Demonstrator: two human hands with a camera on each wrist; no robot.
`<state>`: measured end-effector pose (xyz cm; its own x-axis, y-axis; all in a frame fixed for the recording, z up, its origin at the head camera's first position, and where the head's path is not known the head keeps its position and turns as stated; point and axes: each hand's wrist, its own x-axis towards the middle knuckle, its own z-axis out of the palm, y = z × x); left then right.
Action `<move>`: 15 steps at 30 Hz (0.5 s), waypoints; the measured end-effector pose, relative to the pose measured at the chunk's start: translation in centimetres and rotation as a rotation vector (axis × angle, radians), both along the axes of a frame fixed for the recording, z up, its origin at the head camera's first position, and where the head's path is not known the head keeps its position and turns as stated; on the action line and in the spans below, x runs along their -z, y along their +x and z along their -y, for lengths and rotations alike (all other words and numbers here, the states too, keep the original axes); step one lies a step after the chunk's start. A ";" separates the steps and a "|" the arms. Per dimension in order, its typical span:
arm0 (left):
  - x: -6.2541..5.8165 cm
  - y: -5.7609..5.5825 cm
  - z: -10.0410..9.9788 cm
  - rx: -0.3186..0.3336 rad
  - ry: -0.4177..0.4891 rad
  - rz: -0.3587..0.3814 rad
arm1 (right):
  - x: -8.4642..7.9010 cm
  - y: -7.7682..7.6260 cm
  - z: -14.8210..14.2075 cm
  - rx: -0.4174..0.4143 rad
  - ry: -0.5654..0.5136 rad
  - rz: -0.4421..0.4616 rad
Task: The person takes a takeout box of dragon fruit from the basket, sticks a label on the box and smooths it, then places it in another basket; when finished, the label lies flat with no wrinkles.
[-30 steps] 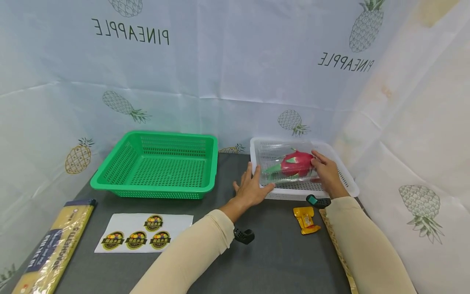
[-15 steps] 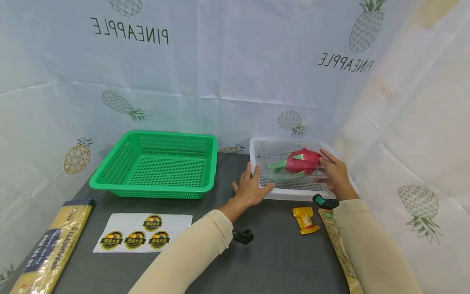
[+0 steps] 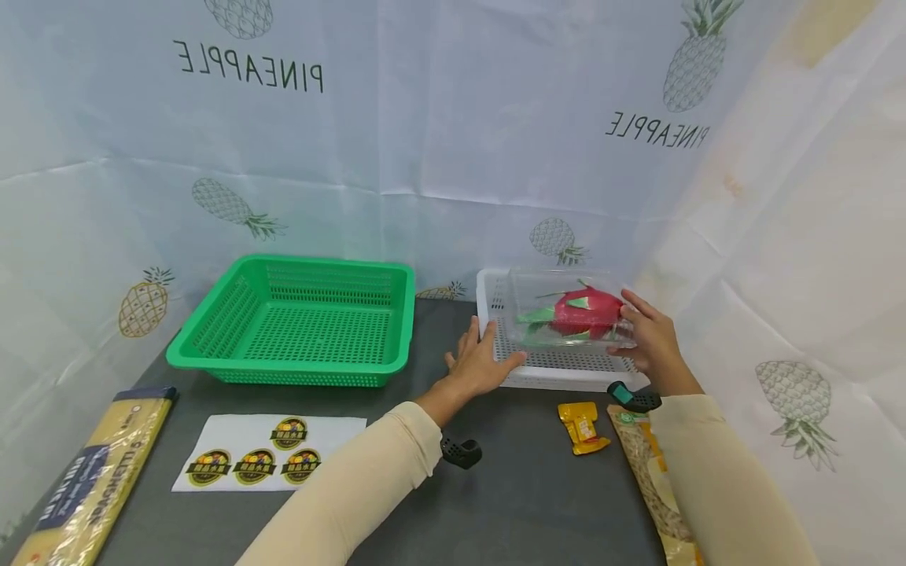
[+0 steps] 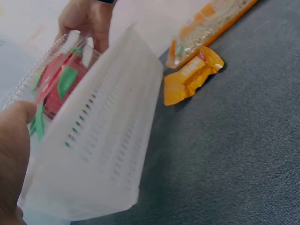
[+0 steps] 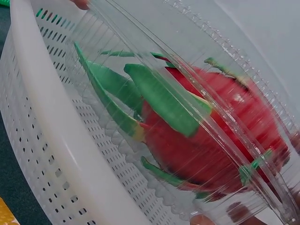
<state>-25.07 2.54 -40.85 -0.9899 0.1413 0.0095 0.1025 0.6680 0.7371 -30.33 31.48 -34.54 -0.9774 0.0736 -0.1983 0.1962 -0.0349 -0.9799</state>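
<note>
A clear plastic clamshell box (image 3: 527, 318) holds a red dragon fruit (image 3: 586, 311) with green leaf-like scales. It sits within the rim of the white perforated basket (image 3: 552, 379); whether it touches the basket floor I cannot tell. My right hand (image 3: 654, 338) grips the box's right end, thumb on the near side and fingers behind. My left hand (image 3: 476, 365) is at the basket's left front corner, fingers spread and mostly straight. In the left wrist view, the left thumb (image 4: 18, 122) reaches over the basket rim beside the box.
A green basket (image 3: 297, 365) stands at the back left. Nearer lie a sheet (image 3: 329, 428) with several round fruit stickers, a spaghetti pack (image 3: 99, 479), a small orange packet (image 3: 583, 428) and a long bag (image 3: 654, 479) under the right forearm. Printed cloth (image 3: 453, 118) walls the table in.
My right hand has moved right with the box and dragon fruit, mostly in the first half second. The left hand has kept its place. The head view has shifted slightly.
</note>
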 end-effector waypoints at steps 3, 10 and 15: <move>-0.6 0.0 0.2 0.000 0.003 0.000 | -0.3 0.5 0.0 0.017 -0.008 -0.006; -2.7 -0.2 0.9 -0.020 0.029 -0.018 | -1.3 1.8 0.6 0.024 -0.057 -0.029; -4.1 -0.1 1.3 -0.013 0.081 -0.029 | -2.0 2.9 1.3 0.021 -0.074 -0.018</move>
<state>-25.22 1.27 -36.72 -0.9908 0.1259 0.0496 0.1165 0.6075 0.7857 -27.45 30.23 -32.51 -0.9792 0.0800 -0.1867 0.1773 -0.1115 -0.9778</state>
